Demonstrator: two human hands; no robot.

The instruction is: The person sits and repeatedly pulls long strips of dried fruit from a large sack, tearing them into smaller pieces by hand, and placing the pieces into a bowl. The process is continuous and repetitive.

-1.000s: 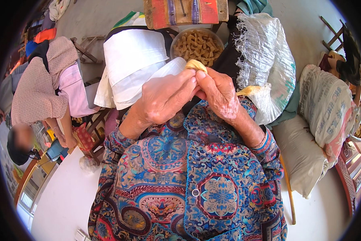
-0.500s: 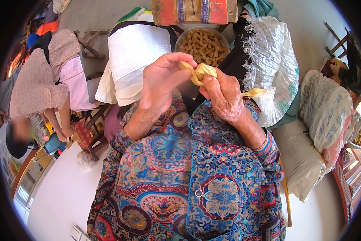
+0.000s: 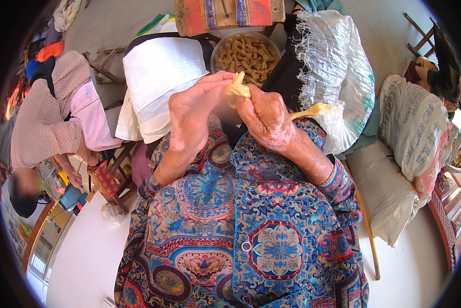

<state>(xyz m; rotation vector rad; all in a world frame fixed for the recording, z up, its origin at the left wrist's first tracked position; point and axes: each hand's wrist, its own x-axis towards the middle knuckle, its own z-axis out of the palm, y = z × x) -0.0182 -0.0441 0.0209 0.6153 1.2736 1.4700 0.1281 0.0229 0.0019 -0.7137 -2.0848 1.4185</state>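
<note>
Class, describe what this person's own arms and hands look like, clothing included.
The left hand and right hand are bare, without gloves. The sleeves end on the forearms, leaving both wrists uncovered. Their ornate print mixes blue, red and beige, matching the top.

On my remote feed I count two grips, the person's left hand (image 3: 190, 115) and right hand (image 3: 268, 117). There is one knotted yellow strip (image 3: 237, 89), and one bowl (image 3: 275, 49) of short brown pieces (image 3: 243, 55), too many and too overlapped to number. I count one white cloth (image 3: 164, 77), one frayed woven sack (image 3: 339, 66), two stuffed sacks (image 3: 414, 128), one yellow stick (image 3: 370, 241), one clear plastic bag (image 3: 113, 213), and one wooden board (image 3: 225, 23) bearing two purple bands (image 3: 210, 14). At left I see one other person (image 3: 48, 118).
</note>
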